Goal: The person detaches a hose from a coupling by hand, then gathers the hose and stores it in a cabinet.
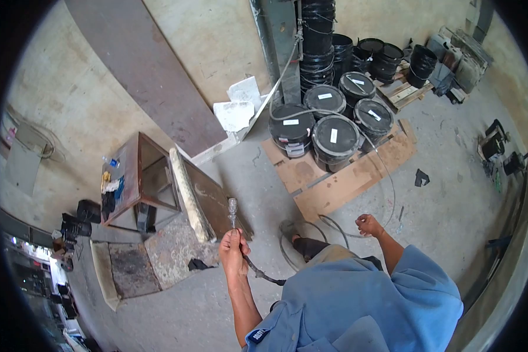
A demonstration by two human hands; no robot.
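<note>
My left hand (233,249) is closed around a dark hose (257,270) near its end. A pale, clear-looking fitting (233,206) points up from the hose above my fingers. My right hand (368,225) is held out at the right, its fingers curled; whether anything is between them is too small to make out. Close by it, a thin hose (391,185) runs over the floor and up to the black drums. Dark coils of hose (333,224) lie around my foot.
Lidded black drums (336,136) stand on flattened cardboard (331,193) ahead. A brown table (139,176) and a leaning board (208,193) with a pale edge are at the left. Stacked black buckets (317,53) rise beside a pillar. A black scrap (421,178) lies at the right.
</note>
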